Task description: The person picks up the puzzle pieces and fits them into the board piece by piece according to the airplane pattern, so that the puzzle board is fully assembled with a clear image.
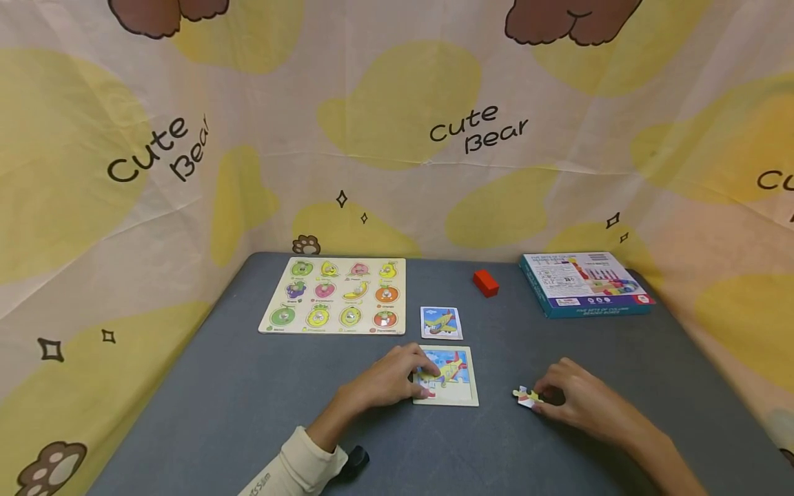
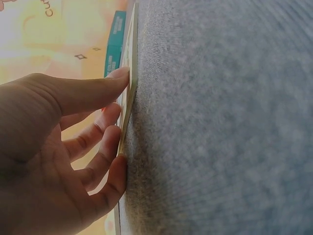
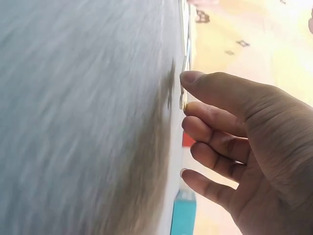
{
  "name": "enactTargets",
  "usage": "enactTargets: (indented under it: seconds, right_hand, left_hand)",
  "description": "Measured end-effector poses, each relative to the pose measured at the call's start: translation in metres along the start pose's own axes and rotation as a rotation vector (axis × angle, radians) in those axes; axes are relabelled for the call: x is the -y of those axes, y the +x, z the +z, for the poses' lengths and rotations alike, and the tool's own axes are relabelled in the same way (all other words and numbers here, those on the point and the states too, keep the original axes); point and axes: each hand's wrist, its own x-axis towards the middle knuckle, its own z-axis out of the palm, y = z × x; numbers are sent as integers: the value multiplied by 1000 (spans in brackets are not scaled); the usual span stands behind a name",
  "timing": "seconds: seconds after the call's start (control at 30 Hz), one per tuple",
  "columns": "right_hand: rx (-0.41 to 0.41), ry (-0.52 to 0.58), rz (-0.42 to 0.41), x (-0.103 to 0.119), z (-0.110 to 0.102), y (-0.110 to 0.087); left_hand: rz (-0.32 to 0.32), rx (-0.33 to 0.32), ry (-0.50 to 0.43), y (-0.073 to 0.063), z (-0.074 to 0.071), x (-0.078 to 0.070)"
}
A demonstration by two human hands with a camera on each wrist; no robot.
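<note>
My left hand [image 1: 389,377] rests on the left part of a square jigsaw board [image 1: 473,395]. The picture on it is an airplane on blue sky, and the bare bottom strip shows pale wood. In the left wrist view the thumb and fingertips [image 2: 119,73] touch the board, seen nearly edge-on. To the right, my right hand [image 1: 573,396] pinches a jigsaw piece [image 1: 524,396] coloured yellow, white and red between thumb and fingers. The right wrist view shows this piece [image 3: 183,98] edge-on, held just above the table. Behind the board lies a small airplane picture card [image 1: 441,323].
A fruit puzzle board [image 1: 338,331] lies at the back left. A red block [image 1: 486,283] and a boxed toy set [image 1: 586,284] sit at the back right of the grey table [image 1: 236,406]. Printed cloth [image 1: 397,138] hangs behind and beside it.
</note>
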Motion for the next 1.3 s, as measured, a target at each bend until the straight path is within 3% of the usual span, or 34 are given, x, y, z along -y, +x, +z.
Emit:
enactTargets:
  seconds: [0.2, 0.73, 1.07, 1.3]
  right_hand:
    - [-21, 8, -105, 16, 6, 18]
    - [63, 5, -215, 56, 15, 62]
    - [25, -46, -329, 76, 24, 80]
    - [41, -31, -330, 81, 27, 88]
  left_hand:
    - [3, -1, 10, 0, 0, 0]
    - [2, -7, 12, 0, 0, 0]
    - [10, -11, 17, 0, 0, 1]
    - [10, -12, 7, 0, 0, 1]
